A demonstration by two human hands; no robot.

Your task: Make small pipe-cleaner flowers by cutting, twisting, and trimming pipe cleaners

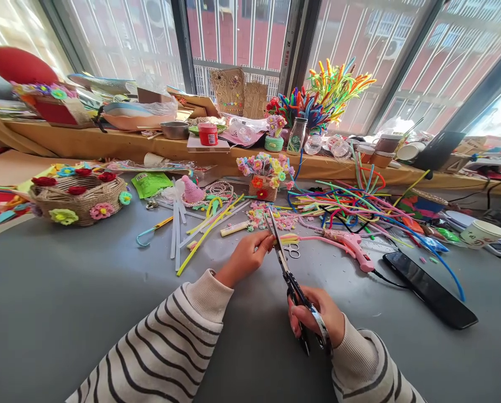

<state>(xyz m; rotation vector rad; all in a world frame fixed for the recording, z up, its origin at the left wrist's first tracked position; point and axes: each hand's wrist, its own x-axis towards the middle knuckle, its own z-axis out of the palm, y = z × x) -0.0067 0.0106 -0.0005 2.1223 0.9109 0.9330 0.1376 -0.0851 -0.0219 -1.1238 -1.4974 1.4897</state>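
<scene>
Gripping scissors (289, 276) by the handles with my right hand (319, 314), just right of centre frame. Left hand (248, 255) has fingertips pressed together beside the blades; I can't tell what they pinch. Glue gun (353, 246) mid-right, phone (430, 290) lower right, basket (80, 208) left.

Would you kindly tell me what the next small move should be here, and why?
Probably a slow, gentle squeeze of the right hand on the black-handled metal scissors: in this view their blades cross the thin, fuzzy pink stem right beside the pinching left hand. Whether the stem lies between the blades is hard to tell.
</scene>
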